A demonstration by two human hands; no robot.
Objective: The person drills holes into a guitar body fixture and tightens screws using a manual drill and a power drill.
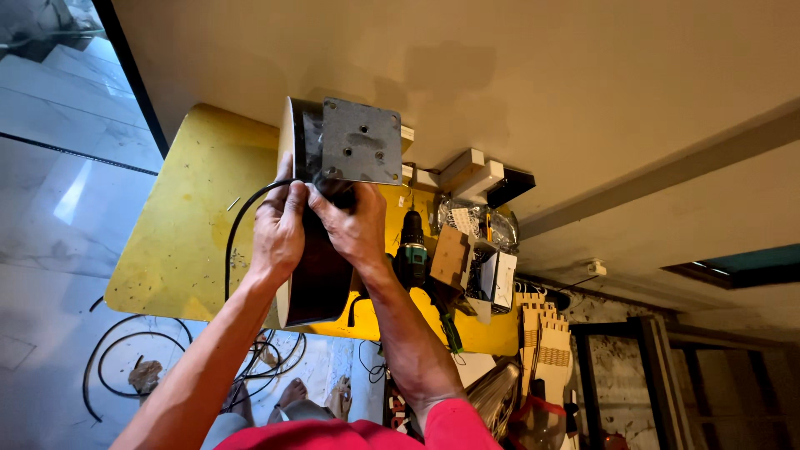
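Observation:
Both of my hands meet on a dark box [321,275] with a pale plywood edge, held upright over a yellow table [192,217]. A grey square metal plate [362,142] with screw holes sits at the box's upper end. My left hand [279,225] grips the box just below the plate, where a black cable [233,229] leaves its fingers and curves down over the table. My right hand [354,229] is closed on the same spot, touching the left. What the fingers pinch under the plate is hidden.
A green and black cordless drill [412,246] lies on the table beside my right wrist. Small cardboard boxes [452,257], white boxes [467,171] and bagged parts crowd the table's far end. Notched wooden pieces [546,333] stand beyond. Loose black cables [125,358] lie on the tiled floor.

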